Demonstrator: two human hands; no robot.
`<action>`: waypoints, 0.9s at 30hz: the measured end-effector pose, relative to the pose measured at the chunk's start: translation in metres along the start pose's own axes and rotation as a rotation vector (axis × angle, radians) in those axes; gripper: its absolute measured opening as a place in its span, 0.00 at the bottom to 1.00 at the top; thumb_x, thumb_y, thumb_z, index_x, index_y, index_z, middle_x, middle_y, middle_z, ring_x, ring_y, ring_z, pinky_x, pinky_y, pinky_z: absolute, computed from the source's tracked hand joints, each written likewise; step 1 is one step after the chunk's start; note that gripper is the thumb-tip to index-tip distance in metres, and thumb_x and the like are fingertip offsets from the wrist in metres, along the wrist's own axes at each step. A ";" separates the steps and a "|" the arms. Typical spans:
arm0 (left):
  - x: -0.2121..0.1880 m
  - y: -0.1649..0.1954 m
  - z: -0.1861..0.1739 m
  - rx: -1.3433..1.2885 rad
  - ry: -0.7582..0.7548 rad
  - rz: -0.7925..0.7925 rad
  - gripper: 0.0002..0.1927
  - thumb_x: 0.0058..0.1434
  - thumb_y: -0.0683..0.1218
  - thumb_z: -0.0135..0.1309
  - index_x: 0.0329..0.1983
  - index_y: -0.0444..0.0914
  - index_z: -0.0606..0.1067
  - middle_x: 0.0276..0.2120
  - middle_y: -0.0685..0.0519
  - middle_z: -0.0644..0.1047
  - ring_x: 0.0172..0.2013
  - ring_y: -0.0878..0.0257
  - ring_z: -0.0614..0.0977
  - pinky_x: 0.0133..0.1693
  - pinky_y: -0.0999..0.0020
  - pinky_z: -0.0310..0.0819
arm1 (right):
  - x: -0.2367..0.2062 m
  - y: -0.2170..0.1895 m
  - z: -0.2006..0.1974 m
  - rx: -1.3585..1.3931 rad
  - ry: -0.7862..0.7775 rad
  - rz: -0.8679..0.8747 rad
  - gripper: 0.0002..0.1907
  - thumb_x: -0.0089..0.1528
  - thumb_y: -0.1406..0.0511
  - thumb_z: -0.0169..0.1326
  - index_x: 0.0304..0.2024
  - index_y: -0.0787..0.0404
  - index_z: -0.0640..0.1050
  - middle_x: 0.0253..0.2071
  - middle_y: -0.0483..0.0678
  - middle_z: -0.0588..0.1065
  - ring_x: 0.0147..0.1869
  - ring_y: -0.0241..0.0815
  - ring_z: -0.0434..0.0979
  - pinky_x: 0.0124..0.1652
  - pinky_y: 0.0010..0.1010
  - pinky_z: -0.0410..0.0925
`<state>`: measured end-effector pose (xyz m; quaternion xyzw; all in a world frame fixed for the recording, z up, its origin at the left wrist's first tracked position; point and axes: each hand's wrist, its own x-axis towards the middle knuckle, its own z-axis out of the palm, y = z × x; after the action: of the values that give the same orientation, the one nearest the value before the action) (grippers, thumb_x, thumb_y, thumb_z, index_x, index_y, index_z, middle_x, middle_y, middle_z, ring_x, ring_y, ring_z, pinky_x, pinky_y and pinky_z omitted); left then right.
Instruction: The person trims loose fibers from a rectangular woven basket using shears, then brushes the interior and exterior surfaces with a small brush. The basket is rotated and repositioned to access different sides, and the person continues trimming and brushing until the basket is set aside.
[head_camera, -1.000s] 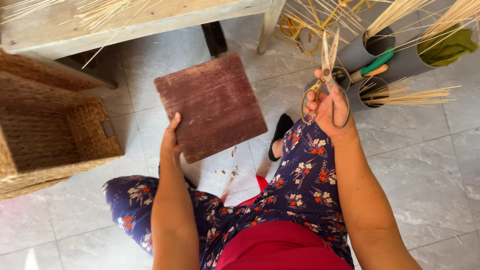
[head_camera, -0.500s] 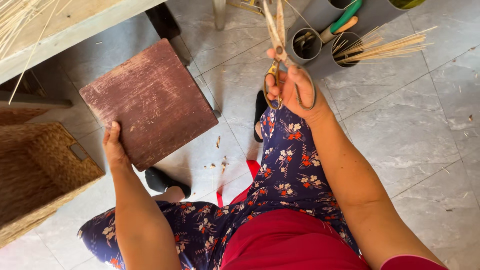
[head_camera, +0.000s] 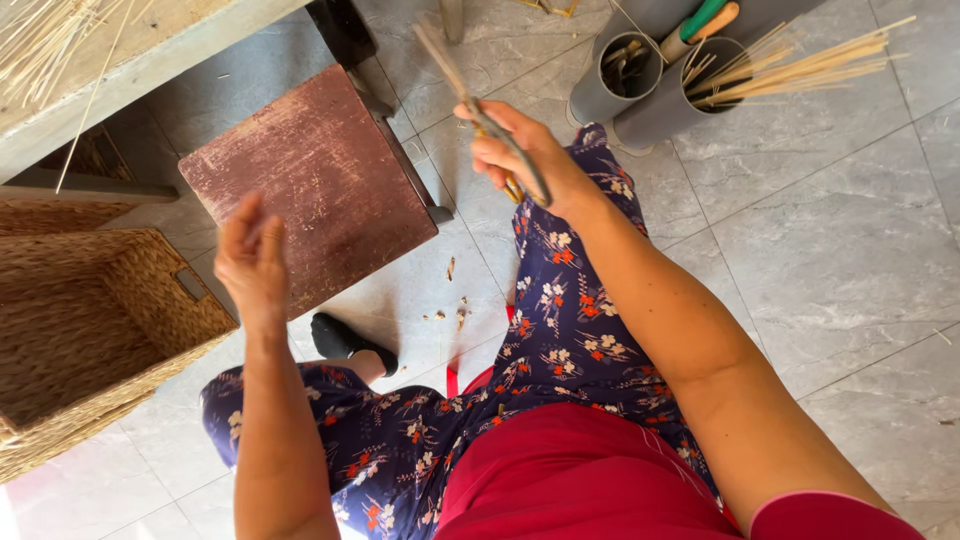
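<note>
the right hand (head_camera: 520, 160) is clenched around scissors (head_camera: 480, 110) raised above the knee, while the left hand (head_camera: 252, 262), released and empty, hovers just beside the worn red stool (head_camera: 320, 180).

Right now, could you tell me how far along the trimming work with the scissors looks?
Done: small offcuts lie on the floor below the wooden stool. In hand: the right hand grips scissors above the knee, while the left hand is open, holding nothing. Left: thin sticks stand in a grey tube, and the woven basket looks empty.
</note>
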<state>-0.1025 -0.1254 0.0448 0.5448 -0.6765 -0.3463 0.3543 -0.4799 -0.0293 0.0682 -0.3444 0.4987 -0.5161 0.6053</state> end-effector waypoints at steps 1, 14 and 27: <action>-0.011 0.013 0.008 -0.090 -0.066 0.007 0.17 0.73 0.46 0.58 0.61 0.34 0.77 0.55 0.47 0.81 0.56 0.59 0.83 0.62 0.61 0.79 | 0.004 0.007 0.003 -0.055 0.011 0.004 0.32 0.65 0.58 0.59 0.70 0.60 0.69 0.33 0.45 0.73 0.27 0.30 0.68 0.26 0.22 0.64; -0.040 0.087 0.121 -0.987 -0.403 -0.352 0.30 0.76 0.60 0.45 0.67 0.32 0.69 0.54 0.46 0.76 0.53 0.61 0.79 0.54 0.63 0.77 | 0.002 0.018 0.062 -0.839 -0.151 -0.473 0.33 0.57 0.62 0.67 0.63 0.48 0.69 0.45 0.45 0.81 0.44 0.46 0.84 0.41 0.35 0.75; 0.083 0.016 0.179 -0.417 -0.144 -0.158 0.24 0.76 0.57 0.45 0.49 0.31 0.78 0.47 0.45 0.83 0.37 0.65 0.81 0.41 0.70 0.78 | 0.087 0.061 -0.148 -0.347 0.420 -0.077 0.20 0.69 0.64 0.57 0.62 0.63 0.74 0.47 0.47 0.81 0.45 0.34 0.82 0.41 0.26 0.75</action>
<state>-0.2763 -0.1897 -0.0244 0.4851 -0.5690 -0.5431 0.3820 -0.6077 -0.0847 -0.0499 -0.3469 0.6808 -0.5057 0.4004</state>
